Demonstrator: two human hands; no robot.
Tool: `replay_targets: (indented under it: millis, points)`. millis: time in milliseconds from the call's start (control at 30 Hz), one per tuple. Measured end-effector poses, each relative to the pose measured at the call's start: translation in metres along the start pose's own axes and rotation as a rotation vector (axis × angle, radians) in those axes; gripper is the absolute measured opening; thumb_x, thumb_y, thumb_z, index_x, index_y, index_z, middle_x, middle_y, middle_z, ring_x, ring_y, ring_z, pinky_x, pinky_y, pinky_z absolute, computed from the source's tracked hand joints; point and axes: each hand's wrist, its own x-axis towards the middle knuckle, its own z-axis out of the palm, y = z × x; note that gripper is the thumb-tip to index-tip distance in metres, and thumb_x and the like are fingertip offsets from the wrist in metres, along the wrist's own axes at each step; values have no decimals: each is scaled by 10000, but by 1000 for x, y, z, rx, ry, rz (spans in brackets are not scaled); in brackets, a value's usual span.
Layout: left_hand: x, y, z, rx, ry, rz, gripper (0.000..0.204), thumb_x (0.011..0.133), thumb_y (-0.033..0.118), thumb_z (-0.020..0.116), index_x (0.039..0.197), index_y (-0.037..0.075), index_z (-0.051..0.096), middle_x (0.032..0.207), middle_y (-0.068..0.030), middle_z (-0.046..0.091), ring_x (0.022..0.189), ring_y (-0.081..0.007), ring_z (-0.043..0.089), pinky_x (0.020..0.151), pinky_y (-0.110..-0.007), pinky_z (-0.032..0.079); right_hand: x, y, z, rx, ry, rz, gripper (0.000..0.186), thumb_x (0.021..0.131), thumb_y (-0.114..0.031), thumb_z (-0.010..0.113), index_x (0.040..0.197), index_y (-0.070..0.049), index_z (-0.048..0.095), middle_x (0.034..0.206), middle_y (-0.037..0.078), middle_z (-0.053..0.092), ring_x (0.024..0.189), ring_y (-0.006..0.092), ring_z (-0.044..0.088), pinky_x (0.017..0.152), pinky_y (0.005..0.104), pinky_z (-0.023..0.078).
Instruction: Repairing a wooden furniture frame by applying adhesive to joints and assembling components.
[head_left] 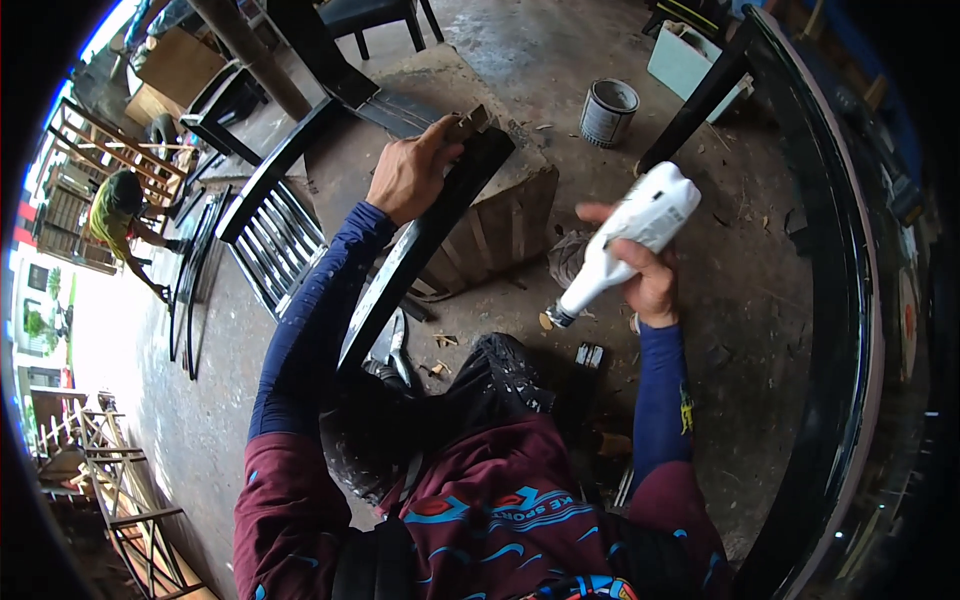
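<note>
While the left hand [408, 178] gripped the top end of a black plank [425, 240], its fingers curled over the far edge and clenched on the wood, the plank ran down from about one o'clock to seven o'clock, its lower end lost behind the person's knee [500, 385]. A small brown block [470, 122] sat at the plank's upper tip, touching the thumb; whether it was part of the plank could not be told. The right hand [650, 285], at three o'clock from the plank and well apart from it, was wrapped around a white bottle [630, 240], fingers closed on its body, the nozzle pointing down toward seven o'clock. The nozzle's tip was too small to read clearly.

Behind the plank stood a wooden crate [495, 235], partly hidden by it. At nine o'clock lay a black slatted chair back [270, 225] on the concrete floor [560, 50]. Pliers [398, 345] lay just beside the plank's lower part, half covered by the left sleeve. At twelve o'clock, beyond the bottle, stood a grey tin [607, 110]. A long black curved rail [845, 300] swept down the right side, cut off by the rim. Far at nine o'clock another person [115, 215] crouched, small and blurred.
</note>
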Motion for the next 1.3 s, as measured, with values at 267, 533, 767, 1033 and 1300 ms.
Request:
replay_targets:
  millis: [267, 533, 767, 1033, 1300]
  points:
    - [-25, 15, 22, -55, -150, 104, 458, 944, 237, 638, 1343, 27, 559, 1030, -241, 701, 867, -404, 687, 710, -465, 550, 96, -16, 31, -1035, -674, -297, 534, 699, -105, 836, 1188, 8, 654, 1529, 249, 433, 1295, 388, 565, 1048, 417, 489]
    - [-23, 19, 25, -13, -158, 118, 519, 908, 185, 680, 1386, 27, 553, 1178, -227, 682, 985, -419, 677, 821, -445, 569, 75, 23, 35, -1150, -843, -131, 483, 675, -117, 814, 1115, -1, 651, 1465, 213, 510, 1045, 397, 679, 919, 433, 562]
    - [-21, 24, 17, -11, -221, 58, 482, 929, 198, 664, 1362, 9, 566, 1148, -224, 695, 909, -403, 698, 767, -434, 572, 93, 4, 9, -1387, -662, -75, 484, 670, -78, 834, 1116, -8, 656, 1541, 219, 412, 1091, 443, 649, 978, 418, 548]
    - [-21, 31, 16, -8, -231, 62, 480, 924, 202, 675, 1369, 51, 577, 1100, -224, 704, 859, -395, 704, 718, -439, 565, 63, 5, 0, -1134, -608, -253, 599, 685, -60, 830, 1239, -9, 611, 1590, 154, 366, 1253, 387, 579, 1050, 424, 510]
    - [-46, 18, 25, 103, -64, 58, 488, 929, 224, 703, 1394, 136, 588, 1056, -191, 717, 751, -350, 683, 675, -411, 552, 85, 30, 17, -1188, -722, -130, 613, 727, -58, 848, 1293, -39, 613, 1424, 143, 569, 1219, 295, 622, 1055, 368, 511]
